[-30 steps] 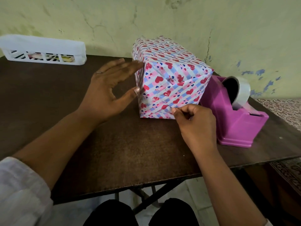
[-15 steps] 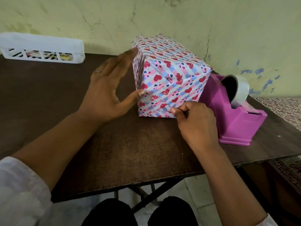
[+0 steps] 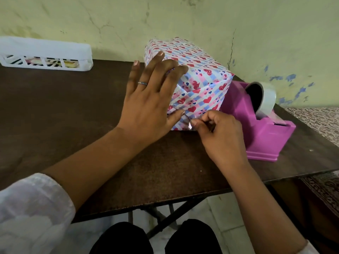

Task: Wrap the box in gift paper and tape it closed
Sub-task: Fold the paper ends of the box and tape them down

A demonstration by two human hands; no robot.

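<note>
Both hands: left hand (image 3: 146, 99) is lying flat, steadying box (image 3: 200, 83); right hand (image 3: 218, 131) is pinching tape piece (image 3: 189, 125).
Tip: rubbing tape down smoothly.

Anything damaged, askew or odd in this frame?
Nothing serious. The wrapped box sits intact on the table; left hand presses it while right hand pinches clear tape at its lower edge.
</note>
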